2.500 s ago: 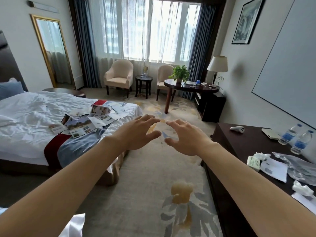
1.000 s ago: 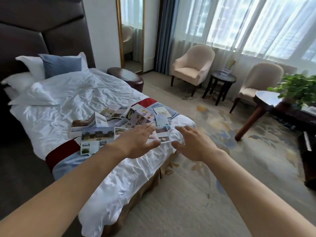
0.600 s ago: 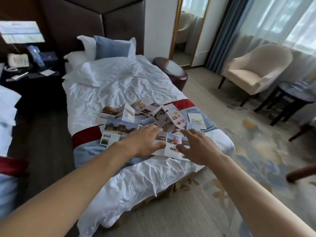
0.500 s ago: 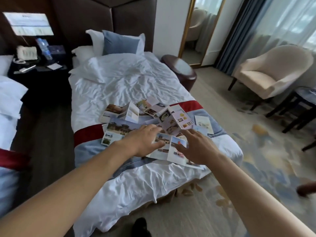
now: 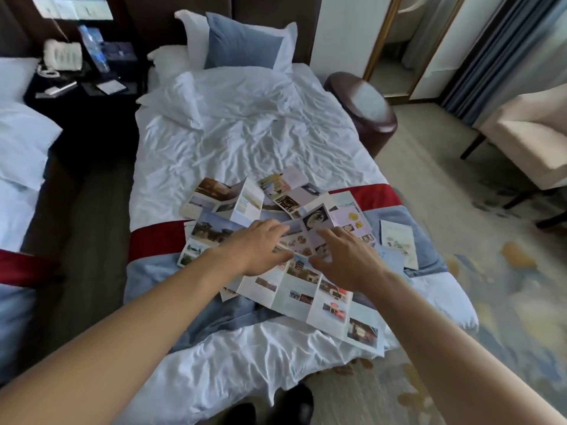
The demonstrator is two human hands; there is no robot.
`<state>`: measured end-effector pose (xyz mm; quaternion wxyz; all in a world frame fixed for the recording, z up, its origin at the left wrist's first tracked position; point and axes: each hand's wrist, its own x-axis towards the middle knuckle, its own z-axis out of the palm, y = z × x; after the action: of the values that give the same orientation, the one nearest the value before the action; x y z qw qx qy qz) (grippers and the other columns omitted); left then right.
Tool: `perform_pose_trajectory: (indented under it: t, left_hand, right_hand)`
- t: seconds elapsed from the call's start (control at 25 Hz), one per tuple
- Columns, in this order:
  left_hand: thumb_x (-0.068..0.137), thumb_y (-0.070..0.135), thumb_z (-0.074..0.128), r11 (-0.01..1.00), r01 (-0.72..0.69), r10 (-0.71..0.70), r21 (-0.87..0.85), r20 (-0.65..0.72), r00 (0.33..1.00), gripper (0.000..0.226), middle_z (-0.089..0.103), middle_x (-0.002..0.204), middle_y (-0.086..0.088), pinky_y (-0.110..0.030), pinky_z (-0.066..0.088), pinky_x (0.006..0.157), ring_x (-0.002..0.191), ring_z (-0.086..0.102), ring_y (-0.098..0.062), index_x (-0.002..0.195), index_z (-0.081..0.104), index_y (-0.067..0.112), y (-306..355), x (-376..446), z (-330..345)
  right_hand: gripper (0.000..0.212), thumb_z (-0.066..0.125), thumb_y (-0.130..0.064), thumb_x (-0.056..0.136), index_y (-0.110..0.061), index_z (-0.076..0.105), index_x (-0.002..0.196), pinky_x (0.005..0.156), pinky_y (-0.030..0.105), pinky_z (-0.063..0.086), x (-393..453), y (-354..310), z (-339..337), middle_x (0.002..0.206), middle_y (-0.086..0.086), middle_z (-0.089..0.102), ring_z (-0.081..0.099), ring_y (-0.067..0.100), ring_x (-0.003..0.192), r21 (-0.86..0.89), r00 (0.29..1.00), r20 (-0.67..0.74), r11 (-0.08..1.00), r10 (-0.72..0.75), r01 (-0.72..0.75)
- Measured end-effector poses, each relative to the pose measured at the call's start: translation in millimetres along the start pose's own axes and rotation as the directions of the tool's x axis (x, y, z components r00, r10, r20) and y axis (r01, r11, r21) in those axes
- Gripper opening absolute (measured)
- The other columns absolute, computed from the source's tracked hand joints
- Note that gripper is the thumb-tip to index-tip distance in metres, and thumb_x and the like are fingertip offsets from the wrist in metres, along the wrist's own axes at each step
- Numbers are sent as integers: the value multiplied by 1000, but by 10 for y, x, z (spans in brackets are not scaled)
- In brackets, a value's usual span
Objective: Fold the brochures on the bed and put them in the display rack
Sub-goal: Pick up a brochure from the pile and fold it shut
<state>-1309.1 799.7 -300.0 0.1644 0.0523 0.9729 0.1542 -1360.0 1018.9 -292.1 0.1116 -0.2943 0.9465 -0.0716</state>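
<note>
Paper brochures (image 5: pixel 310 289) lie under left hand (image 5: pixel 256 248) and right hand (image 5: pixel 346 260), both spread, gripping nothing

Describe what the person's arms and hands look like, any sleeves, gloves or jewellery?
Both forearms are bare as far as the frame shows, with no sleeve in view. The left hand and right hand wear no gloves, and no rings, watch or bracelet are visible.

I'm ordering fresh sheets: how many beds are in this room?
2: a bed straight ahead, with the brochures on it; a second bed at the left edge, mostly out of frame. More may lie outside the view.
</note>
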Motion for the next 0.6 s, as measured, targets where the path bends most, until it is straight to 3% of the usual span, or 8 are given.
perform_pose_trajectory:
  t: [0.32, 0.48, 0.6]
  left_hand:
    - [96, 63, 39, 971, 236, -235, -32, 34, 971, 73, 23, 160, 2, -47, 36, 110, 145, 25, -22, 155, 20, 25, -402, 821, 211]
    - [96, 60, 42, 942, 329, -321, -65, 104, 941, 73, 22, 161, 2, -46, 37, 108, 145, 24, -22, 155, 19, 26, -691, 1039, 517]
    - [96, 59, 42, 928, 365, -352, -75, 151, 924, 73, 18, 163, 3, -44, 34, 108, 147, 20, -20, 156, 19, 24, -950, 1170, 806]
  right_hand:
    - [63, 50, -58, 94, -26, 36, 148, 91, 40, 47, 1171, 539, 383, 145, 3, 47, 50, 27, 126, 25, 972, 168, 986, -164, 163]
    - [62, 51, -55, 95, -28, 36, 148, 96, 44, 47, 1446, 635, 805, 149, 2, 45, 50, 27, 129, 76, 945, 256, 978, -206, 193]
    - [60, 52, -56, 93, -31, 35, 146, 91, 45, 51, 1625, 679, 1152, 145, 0, 49, 54, 25, 123, 97, 935, 292, 979, -199, 179]
